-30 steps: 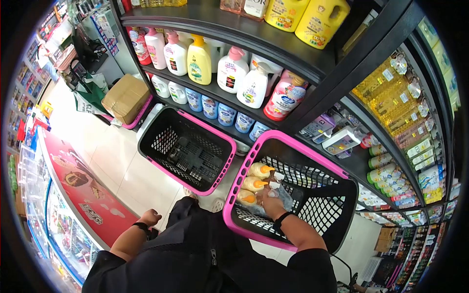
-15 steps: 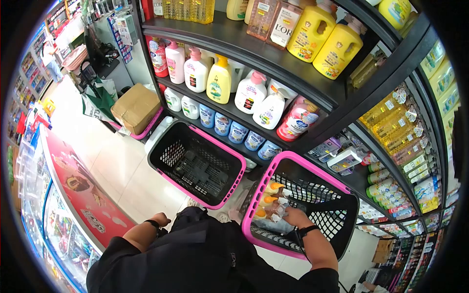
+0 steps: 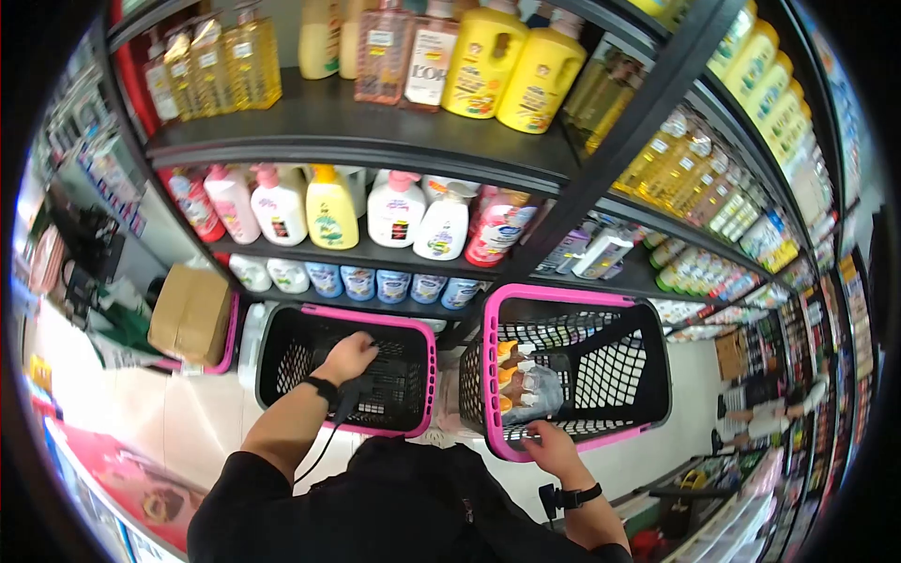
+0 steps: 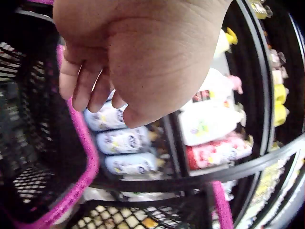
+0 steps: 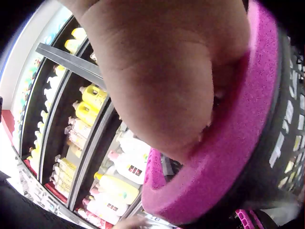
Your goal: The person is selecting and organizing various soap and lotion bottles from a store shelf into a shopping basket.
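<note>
In the head view my left hand (image 3: 349, 357) is over the left black basket with a pink rim (image 3: 424, 385). Its fingers bend loosely and hold nothing, as the left wrist view of the hand (image 4: 138, 52) also shows. My right hand (image 3: 552, 448) grips the near pink rim of the right basket (image 3: 493, 375). Close up, the right hand (image 5: 162, 86) lies against that thick pink rim (image 5: 214, 176), with its fingertips mostly hidden behind it. Inside the right basket, several orange-topped bottles (image 3: 508, 377) lie beside clear plastic-wrapped items (image 3: 540, 392) along the left side.
Ahead stands a black shelf (image 3: 357, 150) with rows of pump bottles (image 3: 333, 211) and yellow jugs (image 3: 486, 61). Blue bottles (image 3: 359, 283) line its bottom level behind the left basket. A cardboard box (image 3: 190, 314) sits at the left. Another person (image 3: 770, 413) is at the far right.
My left hand has moved from beside my body to over the left basket. The right hand has left the bottles inside the right basket and now grips its near rim. The view has turned right.
</note>
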Available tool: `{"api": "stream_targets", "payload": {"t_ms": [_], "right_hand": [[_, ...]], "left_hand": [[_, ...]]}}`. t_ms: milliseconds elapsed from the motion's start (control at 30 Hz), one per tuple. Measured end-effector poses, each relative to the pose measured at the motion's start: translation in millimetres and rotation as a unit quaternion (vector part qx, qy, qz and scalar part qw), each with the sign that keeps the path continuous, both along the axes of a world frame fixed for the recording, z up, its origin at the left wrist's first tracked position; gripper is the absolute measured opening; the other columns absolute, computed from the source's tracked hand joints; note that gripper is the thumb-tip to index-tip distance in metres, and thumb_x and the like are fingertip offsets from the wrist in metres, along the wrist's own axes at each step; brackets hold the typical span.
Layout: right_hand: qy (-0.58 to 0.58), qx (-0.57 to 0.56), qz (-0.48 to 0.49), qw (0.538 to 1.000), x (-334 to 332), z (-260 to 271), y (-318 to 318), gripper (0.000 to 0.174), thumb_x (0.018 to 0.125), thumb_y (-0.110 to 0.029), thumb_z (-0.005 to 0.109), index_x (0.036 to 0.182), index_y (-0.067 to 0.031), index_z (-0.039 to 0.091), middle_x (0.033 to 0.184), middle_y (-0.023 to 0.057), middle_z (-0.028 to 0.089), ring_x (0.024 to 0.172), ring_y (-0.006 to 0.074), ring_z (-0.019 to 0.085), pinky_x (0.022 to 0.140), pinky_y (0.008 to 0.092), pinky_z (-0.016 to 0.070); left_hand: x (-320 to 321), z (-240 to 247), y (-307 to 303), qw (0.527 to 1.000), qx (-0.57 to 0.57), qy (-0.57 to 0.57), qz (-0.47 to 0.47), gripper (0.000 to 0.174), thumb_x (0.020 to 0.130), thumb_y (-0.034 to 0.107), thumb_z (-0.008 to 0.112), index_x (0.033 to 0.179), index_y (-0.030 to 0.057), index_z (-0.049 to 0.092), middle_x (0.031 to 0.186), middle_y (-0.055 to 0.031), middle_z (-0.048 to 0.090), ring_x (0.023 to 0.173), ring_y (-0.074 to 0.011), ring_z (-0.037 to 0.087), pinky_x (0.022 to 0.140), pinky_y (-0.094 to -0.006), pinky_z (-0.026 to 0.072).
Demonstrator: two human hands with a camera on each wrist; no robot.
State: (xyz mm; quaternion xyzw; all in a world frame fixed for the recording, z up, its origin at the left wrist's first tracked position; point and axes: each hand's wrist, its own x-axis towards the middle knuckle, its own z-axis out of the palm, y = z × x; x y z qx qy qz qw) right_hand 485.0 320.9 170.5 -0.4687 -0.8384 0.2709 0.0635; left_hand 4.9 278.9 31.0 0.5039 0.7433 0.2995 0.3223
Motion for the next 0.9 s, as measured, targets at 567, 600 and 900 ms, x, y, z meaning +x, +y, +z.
{"api": "stream_targets", "payload": {"t_ms": [567,600,900], "right_hand": [[0.037,0.230,-0.083,0.969,-8.1,-17.0,-21.1,0.012,0.078,-0.018,0.070,0.076,-0.0072,0.063,0.073,0.0121,0.065,0.071,0.0331,0.065,0.066,0.0458,0.0524],[0.046,0.236,-0.080,0.967,-7.1,-17.6,-21.0,0.012,0.078,-0.018,0.069,0.075,-0.0075,0.063,0.073,0.0117,0.065,0.071,0.0325,0.065,0.066,0.0453,0.0525],[0.018,0.178,-0.068,0.982,-2.3,-12.8,-18.4,0.011,0.078,-0.021,0.066,0.076,-0.0106,0.065,0.074,0.0093,0.065,0.075,0.0303,0.066,0.070,0.0420,0.0543]], "left_hand": [[130.9,172.0,312.6,0.942,0.321,0.083,0.048,0.084,0.070,0.027,0.081,0.136,-0.0030,0.039,0.128,-0.0299,0.052,0.123,-0.0466,0.050,0.107,-0.0492,0.0415],[128.5,174.2,318.3,0.945,0.315,0.075,0.046,0.085,0.068,0.028,0.081,0.136,-0.0021,0.040,0.127,-0.0297,0.054,0.122,-0.0467,0.051,0.106,-0.0491,0.0421],[121.6,169.2,327.5,0.951,0.301,0.061,0.031,0.089,0.064,0.028,0.090,0.133,-0.0072,0.046,0.128,-0.0282,0.059,0.121,-0.0438,0.056,0.105,-0.0448,0.0453]]}}
